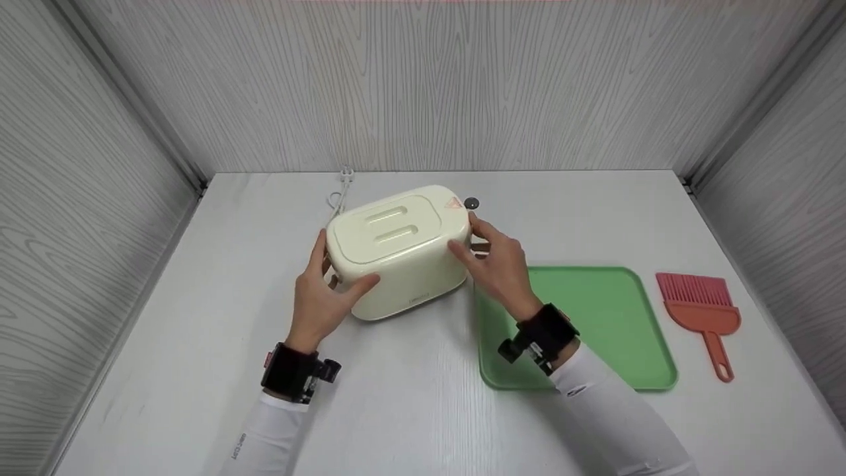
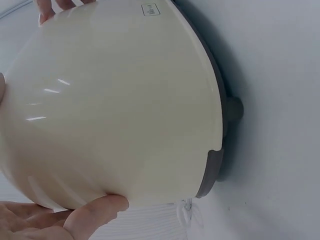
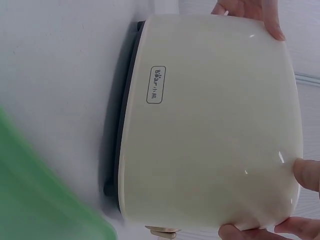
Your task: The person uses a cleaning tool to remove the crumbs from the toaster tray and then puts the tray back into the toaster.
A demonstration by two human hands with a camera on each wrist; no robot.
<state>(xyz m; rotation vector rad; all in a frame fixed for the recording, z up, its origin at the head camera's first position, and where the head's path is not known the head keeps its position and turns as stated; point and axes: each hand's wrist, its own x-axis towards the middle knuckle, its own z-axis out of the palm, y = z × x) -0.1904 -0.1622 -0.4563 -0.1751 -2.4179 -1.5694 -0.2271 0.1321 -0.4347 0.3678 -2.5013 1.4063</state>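
A cream toaster [image 1: 410,277] with a lid [image 1: 386,231] on top stands at an angle near the middle of the table. My left hand [image 1: 320,301] grips its left end, thumb on the front face and fingers along the side. At the other end my right hand [image 1: 499,264] holds it likewise, its thumb on the upper front corner. A lever [image 1: 481,248] juts out beside the right hand. In the right wrist view, the toaster's dark base [image 3: 122,135] and a short foot [image 3: 108,189] show close over the white table, with a shadow beneath.
A green tray [image 1: 595,317] lies to the right, partly under the right forearm. Farther right is a red brush with dustpan [image 1: 704,317]. A white power plug [image 1: 347,174] and cord lie behind the toaster, near a small dark disc [image 1: 471,203]. Wood-grain panels enclose the table.
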